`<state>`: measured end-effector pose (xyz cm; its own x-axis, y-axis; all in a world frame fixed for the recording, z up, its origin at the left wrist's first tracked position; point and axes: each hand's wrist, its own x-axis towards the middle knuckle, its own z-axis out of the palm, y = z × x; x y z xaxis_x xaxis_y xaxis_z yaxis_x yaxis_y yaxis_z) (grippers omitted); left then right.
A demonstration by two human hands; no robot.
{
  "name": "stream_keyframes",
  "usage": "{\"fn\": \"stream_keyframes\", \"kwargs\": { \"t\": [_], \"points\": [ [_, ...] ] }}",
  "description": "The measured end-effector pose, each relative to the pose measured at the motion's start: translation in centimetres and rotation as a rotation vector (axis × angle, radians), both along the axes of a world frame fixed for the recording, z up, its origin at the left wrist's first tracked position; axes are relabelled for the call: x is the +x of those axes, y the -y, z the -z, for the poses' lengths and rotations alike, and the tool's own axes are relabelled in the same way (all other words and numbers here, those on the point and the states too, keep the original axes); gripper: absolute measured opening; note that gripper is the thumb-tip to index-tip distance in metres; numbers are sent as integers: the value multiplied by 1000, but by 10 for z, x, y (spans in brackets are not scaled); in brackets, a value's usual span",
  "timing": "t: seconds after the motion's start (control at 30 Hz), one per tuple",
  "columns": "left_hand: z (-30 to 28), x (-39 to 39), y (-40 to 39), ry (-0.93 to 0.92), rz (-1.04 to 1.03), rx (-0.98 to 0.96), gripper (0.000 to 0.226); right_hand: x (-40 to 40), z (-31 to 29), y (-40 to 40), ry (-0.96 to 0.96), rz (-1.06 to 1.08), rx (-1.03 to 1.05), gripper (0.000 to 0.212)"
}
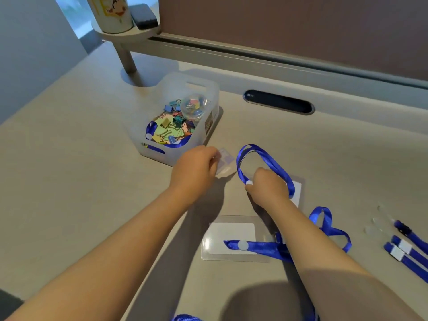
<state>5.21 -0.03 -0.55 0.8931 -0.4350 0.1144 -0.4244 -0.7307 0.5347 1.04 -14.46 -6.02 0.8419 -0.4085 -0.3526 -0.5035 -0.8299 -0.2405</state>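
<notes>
My left hand pinches a small clear badge sleeve lifted just above the desk, near the bin. My right hand grips a blue lanyard at its white snap; the loop arcs up and over the hand. Under that hand lies another clear badge holder with a white card, partly hidden. Closer to me a third clear badge holder lies flat with a blue lanyard strap and white snap across it.
A translucent bin of coloured binder clips and a blue lanyard stands at the back left. More blue straps lie at the right edge. A dark cable slot and a partition run along the back; a shelf post stands far left.
</notes>
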Motion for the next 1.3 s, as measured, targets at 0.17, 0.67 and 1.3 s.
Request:
{"fn": "stream_keyframes", "kwargs": {
  "t": [0.17, 0.67, 1.3],
  "points": [
    [-6, 6, -16, -30, -60, -42, 19, 3, -4, -3, 15, 66, 61, 12],
    [-75, 72, -103, -72, -407, -344, 22, 93, -155, -96, 702, 37, 656, 9],
    [-63, 110, -141, -97, -221, -372, 22, 130, -83, -124, 169, -198, -49, 58]
  ]
}}
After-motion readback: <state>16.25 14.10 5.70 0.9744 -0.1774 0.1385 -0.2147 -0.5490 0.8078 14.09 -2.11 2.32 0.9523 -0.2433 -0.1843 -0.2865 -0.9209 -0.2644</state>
